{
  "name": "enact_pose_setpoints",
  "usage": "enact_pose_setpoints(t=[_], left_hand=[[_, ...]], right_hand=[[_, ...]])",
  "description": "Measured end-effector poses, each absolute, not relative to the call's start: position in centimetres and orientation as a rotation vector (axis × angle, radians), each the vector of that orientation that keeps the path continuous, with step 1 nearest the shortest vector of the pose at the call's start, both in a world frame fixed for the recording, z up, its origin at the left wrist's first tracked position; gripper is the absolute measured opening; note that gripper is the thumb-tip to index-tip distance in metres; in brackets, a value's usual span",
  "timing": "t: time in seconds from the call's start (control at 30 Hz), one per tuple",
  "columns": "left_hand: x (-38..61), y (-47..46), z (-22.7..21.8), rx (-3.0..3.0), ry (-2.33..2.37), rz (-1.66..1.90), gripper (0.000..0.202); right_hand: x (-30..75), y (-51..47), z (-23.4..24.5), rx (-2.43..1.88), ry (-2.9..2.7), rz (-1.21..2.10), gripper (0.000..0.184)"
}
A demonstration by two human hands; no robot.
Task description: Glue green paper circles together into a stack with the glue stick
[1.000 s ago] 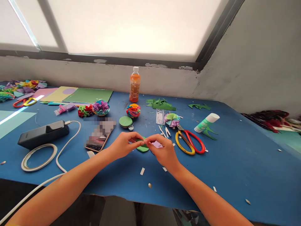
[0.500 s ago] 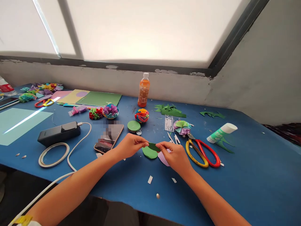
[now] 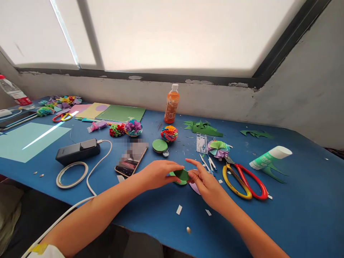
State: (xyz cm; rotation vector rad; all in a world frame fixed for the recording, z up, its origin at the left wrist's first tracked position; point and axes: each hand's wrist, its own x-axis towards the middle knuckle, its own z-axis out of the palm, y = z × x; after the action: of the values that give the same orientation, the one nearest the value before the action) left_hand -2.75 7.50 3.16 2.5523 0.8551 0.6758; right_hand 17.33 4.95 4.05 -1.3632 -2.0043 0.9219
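Between my two hands is a small dark green piece of paper (image 3: 182, 175), which looks folded. My left hand (image 3: 158, 175) pinches its left edge between thumb and fingers. At its right edge, my right hand (image 3: 205, 182) grips it with the thumb and bent fingers, while the index finger points out to the left above it. Just beneath the held paper, a lighter green paper circle (image 3: 180, 182) lies on the table, partly hidden. A lilac paper circle (image 3: 195, 188) sits half covered by my right hand.
Scissors with red and yellow handles (image 3: 244, 182) and a glue stick (image 3: 270, 157) lie to the right. A phone (image 3: 134, 157), a black power bank (image 3: 77, 150) and a tape roll (image 3: 72, 175) are on the left. Behind stand an orange drink bottle (image 3: 172, 104) and ruffled paper balls (image 3: 169, 133).
The view has shifted left, so things sit farther right. The green paper is tilted differently between my hands, and my right index finger has lifted off it and straightened.
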Motion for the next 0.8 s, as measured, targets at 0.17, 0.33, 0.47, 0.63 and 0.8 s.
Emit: enact_pose_setpoints(t=[0.17, 0.33, 0.47, 0.63, 0.8], left_hand=[[-2.7, 7.1, 3.8, 2.585, 0.878, 0.614, 0.031], [-2.5, 6.6, 3.9, 2.566, 0.97, 0.665, 0.031], [-2.1, 6.5, 3.5, 2.337, 1.069, 0.855, 0.023], [-1.5, 6.6, 3.0, 1.794, 1.042, 1.079, 0.015], [-1.4, 6.6, 2.5, 1.933, 0.894, 1.126, 0.007]], right_hand=[[17.2, 4.6, 4.6, -1.352, -1.95, 0.978, 0.045], [16.7, 4.2, 4.9, -1.37, -1.944, 0.95, 0.046], [16.7, 4.6, 4.4, -1.365, -1.876, 0.908, 0.031], [16.8, 4.8, 4.1, -1.306, -1.853, 0.932, 0.027], [16.7, 4.6, 4.1, -1.304, -1.872, 0.837, 0.022]])
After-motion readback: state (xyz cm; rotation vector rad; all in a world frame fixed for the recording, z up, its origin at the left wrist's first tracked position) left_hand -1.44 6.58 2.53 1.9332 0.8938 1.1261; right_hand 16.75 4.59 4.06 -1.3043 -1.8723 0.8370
